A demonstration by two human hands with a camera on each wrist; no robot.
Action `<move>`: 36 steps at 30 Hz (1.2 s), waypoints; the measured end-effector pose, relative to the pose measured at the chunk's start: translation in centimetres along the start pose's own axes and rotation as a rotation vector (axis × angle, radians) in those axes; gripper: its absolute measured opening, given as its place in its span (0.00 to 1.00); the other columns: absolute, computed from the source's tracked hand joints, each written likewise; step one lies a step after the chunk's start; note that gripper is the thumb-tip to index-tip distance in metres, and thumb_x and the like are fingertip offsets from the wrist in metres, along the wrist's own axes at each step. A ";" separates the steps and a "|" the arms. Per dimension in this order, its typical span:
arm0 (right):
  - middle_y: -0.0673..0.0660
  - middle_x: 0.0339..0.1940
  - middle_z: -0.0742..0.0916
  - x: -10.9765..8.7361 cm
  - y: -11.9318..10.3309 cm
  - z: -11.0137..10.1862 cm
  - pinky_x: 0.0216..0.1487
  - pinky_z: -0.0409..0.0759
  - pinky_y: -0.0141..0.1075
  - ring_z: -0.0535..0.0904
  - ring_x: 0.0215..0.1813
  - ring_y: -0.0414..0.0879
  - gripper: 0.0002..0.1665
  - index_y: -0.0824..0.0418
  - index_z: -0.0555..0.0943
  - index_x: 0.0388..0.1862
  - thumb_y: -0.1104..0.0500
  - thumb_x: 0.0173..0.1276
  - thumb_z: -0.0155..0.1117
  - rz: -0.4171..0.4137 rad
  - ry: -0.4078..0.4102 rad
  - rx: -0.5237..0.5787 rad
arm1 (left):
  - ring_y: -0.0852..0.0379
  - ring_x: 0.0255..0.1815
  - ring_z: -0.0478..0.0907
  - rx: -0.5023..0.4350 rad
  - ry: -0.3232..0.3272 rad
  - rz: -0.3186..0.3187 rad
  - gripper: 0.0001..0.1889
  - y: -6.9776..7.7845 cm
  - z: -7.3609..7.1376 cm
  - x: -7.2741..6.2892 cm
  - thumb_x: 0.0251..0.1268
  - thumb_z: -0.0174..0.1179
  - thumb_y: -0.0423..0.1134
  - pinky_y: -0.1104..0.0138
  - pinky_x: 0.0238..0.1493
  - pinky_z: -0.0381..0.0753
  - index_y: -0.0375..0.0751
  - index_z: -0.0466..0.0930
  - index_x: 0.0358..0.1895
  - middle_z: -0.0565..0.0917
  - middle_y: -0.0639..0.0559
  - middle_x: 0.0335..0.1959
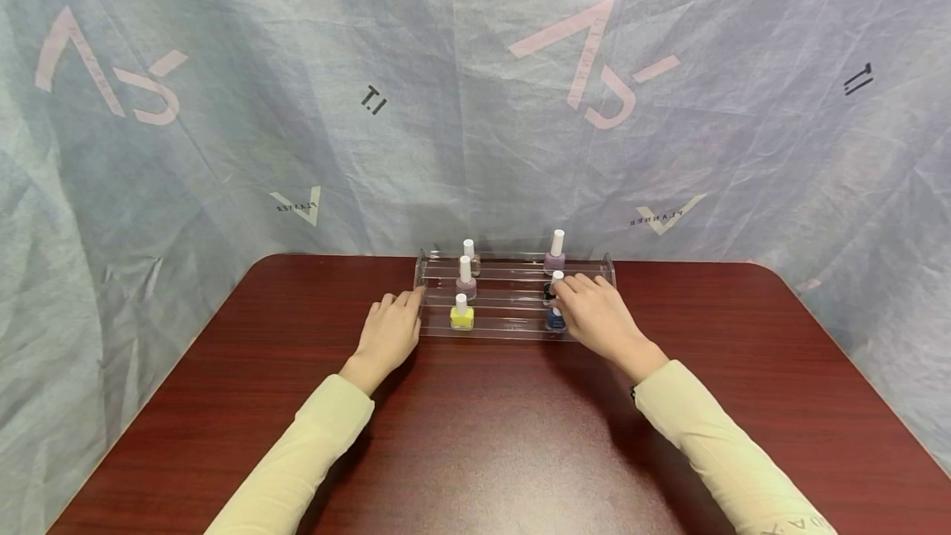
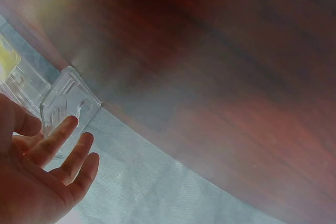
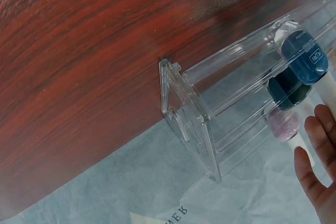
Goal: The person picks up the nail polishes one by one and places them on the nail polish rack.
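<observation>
A clear acrylic tiered rack [image 1: 513,324] stands at the far side of the table, holding several white-capped nail polish bottles. My left hand [image 1: 391,329] is at its left end, fingers loosely extended beside the clear end panel [image 2: 68,100]. On the front tier sit a yellow bottle [image 1: 461,319] and a blue bottle [image 1: 555,321]. My right hand [image 1: 598,316] pinches the blue bottle by its white cap, which the fingers partly cover. Just behind is a dark bottle [image 3: 289,88], partly hidden by the hand in the head view.
Mauve [image 1: 466,286] and brownish [image 1: 475,262] bottles stand behind the yellow one, and a lilac bottle [image 1: 555,261] at the back right. Grey printed fabric [image 1: 461,106] hangs right behind the reddish-brown table [image 1: 483,436].
</observation>
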State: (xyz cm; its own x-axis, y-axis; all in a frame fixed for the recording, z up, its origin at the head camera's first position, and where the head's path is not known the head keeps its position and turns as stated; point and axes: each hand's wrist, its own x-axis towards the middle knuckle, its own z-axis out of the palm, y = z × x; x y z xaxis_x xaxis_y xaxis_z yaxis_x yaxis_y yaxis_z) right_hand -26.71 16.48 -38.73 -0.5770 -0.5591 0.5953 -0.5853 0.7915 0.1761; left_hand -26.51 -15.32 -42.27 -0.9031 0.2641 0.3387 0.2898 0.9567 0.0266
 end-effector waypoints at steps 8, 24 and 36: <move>0.51 0.24 0.78 0.0 0.0 0.0 0.29 0.65 0.38 0.72 0.30 0.48 0.06 0.58 0.73 0.28 0.58 0.62 0.59 0.017 -0.013 0.010 | 0.43 0.49 0.74 0.007 0.009 0.003 0.26 0.0 0.0 0.1 0.60 0.55 0.37 0.54 0.45 0.73 0.42 0.65 0.63 0.78 0.46 0.53; 0.52 0.24 0.77 -0.2 0.1 0.0 0.28 0.65 0.38 0.72 0.30 0.48 0.06 0.59 0.74 0.32 0.58 0.62 0.59 0.014 0.009 0.015 | 0.43 0.50 0.73 -0.007 0.001 0.000 0.26 0.1 -0.1 0.0 0.61 0.55 0.37 0.54 0.47 0.72 0.41 0.65 0.63 0.78 0.46 0.53; 0.52 0.27 0.79 -0.2 0.2 0.1 0.29 0.66 0.38 0.73 0.31 0.48 0.06 0.60 0.76 0.35 0.58 0.62 0.59 0.028 0.001 0.040 | 0.43 0.48 0.74 -0.006 0.000 -0.005 0.25 0.2 -0.3 0.0 0.60 0.54 0.37 0.54 0.46 0.73 0.41 0.66 0.62 0.78 0.46 0.52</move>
State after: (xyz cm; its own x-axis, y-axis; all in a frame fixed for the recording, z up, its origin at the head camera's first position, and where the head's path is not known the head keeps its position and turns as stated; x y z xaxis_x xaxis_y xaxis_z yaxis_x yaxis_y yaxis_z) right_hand -26.74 16.71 -38.86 -0.5930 -0.5369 0.6001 -0.5913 0.7962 0.1280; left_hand -26.35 -15.19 -41.94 -0.9044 0.2593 0.3389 0.2871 0.9573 0.0336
